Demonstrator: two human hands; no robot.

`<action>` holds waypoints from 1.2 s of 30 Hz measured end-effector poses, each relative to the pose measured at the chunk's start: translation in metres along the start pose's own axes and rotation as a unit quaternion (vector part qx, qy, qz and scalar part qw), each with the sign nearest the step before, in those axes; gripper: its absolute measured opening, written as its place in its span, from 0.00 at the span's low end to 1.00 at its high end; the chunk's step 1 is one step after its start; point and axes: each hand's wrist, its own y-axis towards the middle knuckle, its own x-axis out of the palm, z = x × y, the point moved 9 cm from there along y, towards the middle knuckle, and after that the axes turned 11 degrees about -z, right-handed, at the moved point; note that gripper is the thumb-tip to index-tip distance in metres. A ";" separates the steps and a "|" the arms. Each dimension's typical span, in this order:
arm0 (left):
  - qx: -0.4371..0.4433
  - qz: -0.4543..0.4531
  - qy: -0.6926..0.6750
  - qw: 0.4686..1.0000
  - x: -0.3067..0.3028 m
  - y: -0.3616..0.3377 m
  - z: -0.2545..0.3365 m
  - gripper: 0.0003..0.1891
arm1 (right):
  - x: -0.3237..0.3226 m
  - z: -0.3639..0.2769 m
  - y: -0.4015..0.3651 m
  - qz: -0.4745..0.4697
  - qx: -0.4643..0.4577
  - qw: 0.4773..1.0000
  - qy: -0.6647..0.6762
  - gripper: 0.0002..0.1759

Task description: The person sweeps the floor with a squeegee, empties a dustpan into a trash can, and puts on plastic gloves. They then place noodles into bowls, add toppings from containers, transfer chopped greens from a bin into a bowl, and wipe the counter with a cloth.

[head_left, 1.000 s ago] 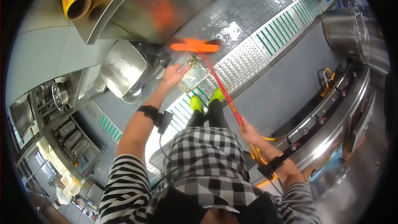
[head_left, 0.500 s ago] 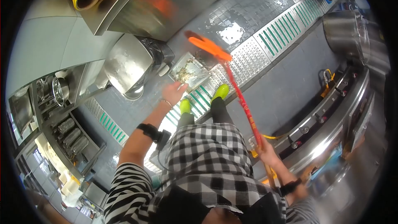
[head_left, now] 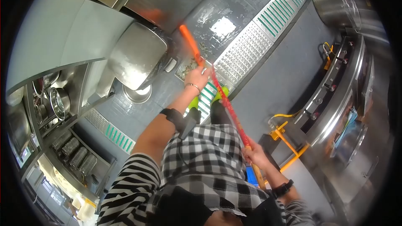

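My right hand [head_left: 256,155] is wrapped round the wooden upper end of a broom [head_left: 230,113]. Its red-wrapped pole slopes down to an orange head [head_left: 190,42] near the floor; the bristles are hidden. My left hand [head_left: 199,77] is closed just below the orange head, over a shallow dustpan [head_left: 182,70] with scraps in it. It appears to grip the dustpan's handle, which the hand itself covers. Dark scraps [head_left: 205,49] lie on the wet floor beside the head. Both of my yellow-green boots [head_left: 222,94] stand at the slotted drain cover.
A metal drain grating [head_left: 247,46] runs diagonally across the grey floor. At the left are a steel bin-like container [head_left: 136,54] and shelves with metal bowls [head_left: 59,102]. On the right stand a stove front with knobs [head_left: 331,88], yellow pipes [head_left: 289,144] and a large pot [head_left: 335,8].
The broom's orange head has swung left and turned steeper, and its pole has come closer to my body. My left hand has moved right and forward, now covering much of the dustpan.
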 end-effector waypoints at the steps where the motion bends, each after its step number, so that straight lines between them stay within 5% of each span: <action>1: -0.035 -0.022 0.014 0.999 0.009 -0.010 0.002 0.23 | -0.010 -0.005 -0.009 0.037 -0.001 0.999 -0.040 0.36; 2: -0.050 -0.010 0.010 0.999 0.008 -0.017 -0.005 0.23 | -0.014 -0.015 -0.002 0.077 -0.022 0.992 -0.093 0.35; 4: -0.059 0.028 -0.010 0.998 -0.001 -0.029 -0.012 0.23 | -0.049 -0.034 0.036 0.148 -0.223 0.921 -0.284 0.33; 9: -0.043 0.079 -0.026 0.996 -0.020 -0.017 -0.040 0.25 | -0.086 -0.101 0.122 0.147 -0.124 0.956 -0.222 0.34; 11: 0.024 0.100 -0.040 0.994 -0.026 -0.009 -0.040 0.26 | -0.114 -0.089 0.164 0.224 -0.166 0.833 -0.478 0.35; 13: 0.010 0.080 -0.031 0.996 -0.026 -0.006 -0.035 0.26 | -0.108 -0.030 0.155 0.242 -0.126 0.800 -0.535 0.37; 17: -0.003 0.058 -0.057 0.997 -0.023 -0.013 -0.035 0.25 | -0.052 0.063 0.066 0.099 -0.005 0.874 -0.475 0.38; 19: 0.002 0.058 -0.063 0.996 -0.017 -0.013 -0.043 0.25 | -0.028 0.054 0.022 0.049 0.029 0.956 -0.287 0.35; 26: 0.025 0.082 -0.051 0.995 -0.022 -0.069 -0.076 0.22 | -0.059 0.057 -0.036 0.154 -0.010 0.987 -0.049 0.29; 29: -0.017 0.058 -0.098 0.993 -0.027 -0.106 -0.078 0.19 | -0.097 0.015 -0.011 0.202 -0.038 0.957 -0.205 0.28; 31: -0.034 0.062 -0.090 0.993 -0.032 -0.122 -0.078 0.20 | -0.108 -0.016 0.010 0.231 -0.143 0.886 -0.375 0.29; 36: -0.067 0.057 -0.026 0.996 -0.030 -0.124 -0.093 0.21 | -0.108 0.029 0.049 0.236 -0.058 0.829 -0.503 0.31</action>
